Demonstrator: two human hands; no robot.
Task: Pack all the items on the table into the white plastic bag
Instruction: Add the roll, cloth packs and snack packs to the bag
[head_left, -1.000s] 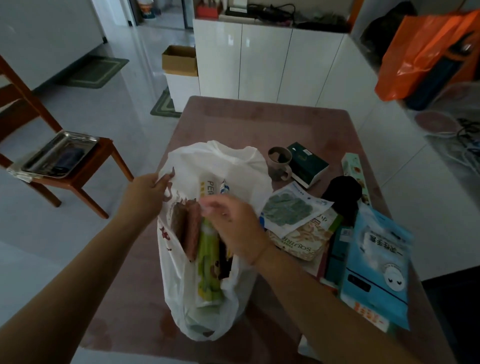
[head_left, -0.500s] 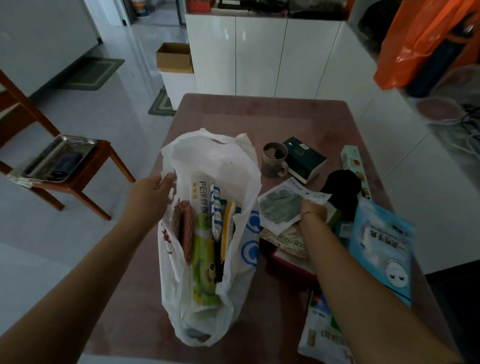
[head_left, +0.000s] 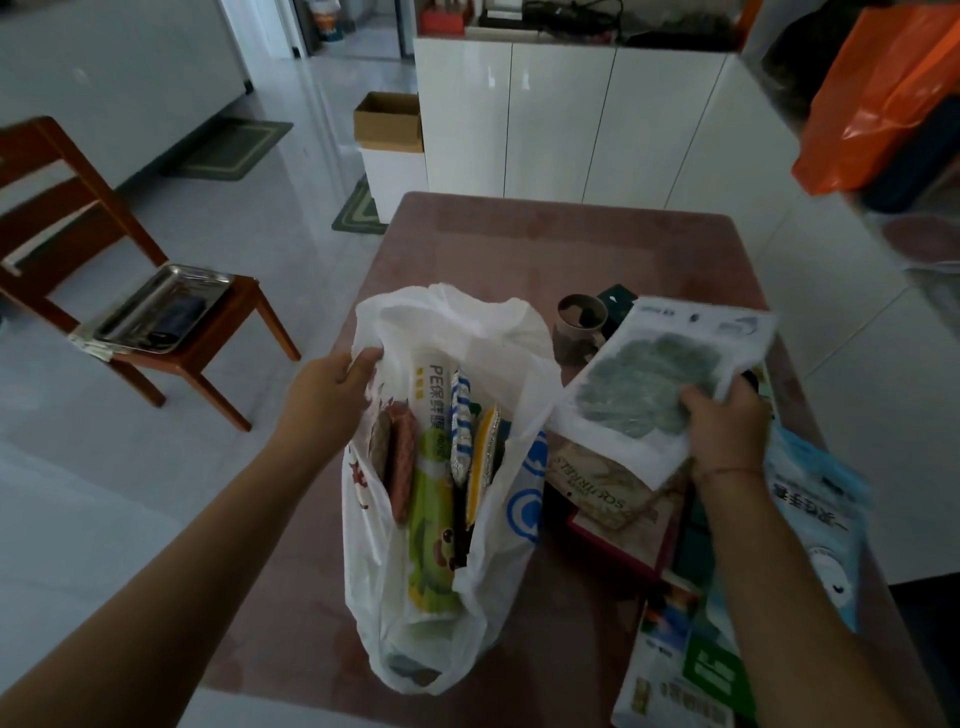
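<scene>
Left hand (head_left: 332, 395) grip holds the white plastic bag (head_left: 519, 467) rim; right hand (head_left: 724, 423) grip pinches the pouch (head_left: 649, 384) edge, centre right, which may slip or snag the crowded opening.

A metal tray (head_left: 200, 275) lies on a wooden chair (head_left: 234, 317) at left. A cardboard box (head_left: 387, 124) sits beside white cabinets (head_left: 561, 119). An orange bag (head_left: 872, 104) shows upper right.
</scene>
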